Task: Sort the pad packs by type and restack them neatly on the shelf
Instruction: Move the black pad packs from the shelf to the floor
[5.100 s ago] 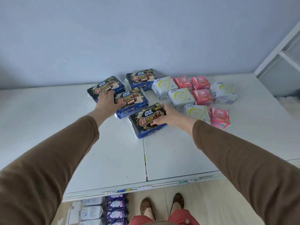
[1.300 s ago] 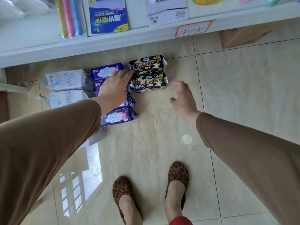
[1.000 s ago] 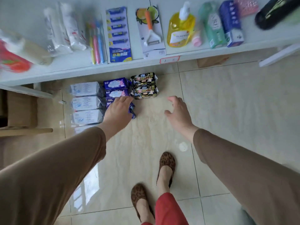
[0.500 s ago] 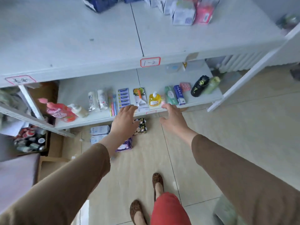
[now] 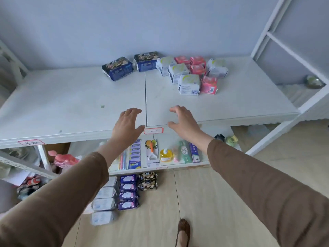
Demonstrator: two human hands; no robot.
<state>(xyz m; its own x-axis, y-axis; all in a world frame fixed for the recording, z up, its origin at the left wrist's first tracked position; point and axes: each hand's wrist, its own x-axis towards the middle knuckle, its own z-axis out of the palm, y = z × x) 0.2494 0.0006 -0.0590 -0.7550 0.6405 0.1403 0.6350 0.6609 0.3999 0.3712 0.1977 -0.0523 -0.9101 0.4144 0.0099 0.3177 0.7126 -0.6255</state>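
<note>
Partway through, by the look of it. Both hands, left (image 5: 127, 126) and right (image 5: 184, 123), hover empty with fingers spread over the shelf (image 5: 71, 104) front edge. Two dark packs (image 5: 118, 68), white packs (image 5: 189, 83) and pink packs (image 5: 209, 85) sit unsorted at the shelf's back; sorted rows (image 5: 128, 193) lie on the floor below the shelf.

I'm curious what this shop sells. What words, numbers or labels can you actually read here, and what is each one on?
"1—2": handwritten on the red-edged tag on the top shelf's front edge.
Second red-edged tag, further left on that edge: handwriting too blurred to read.
Dark blue pad packs, white packs and pink packs: print too blurred.
Lower shelf goods and floor packs: too small to read.
</note>
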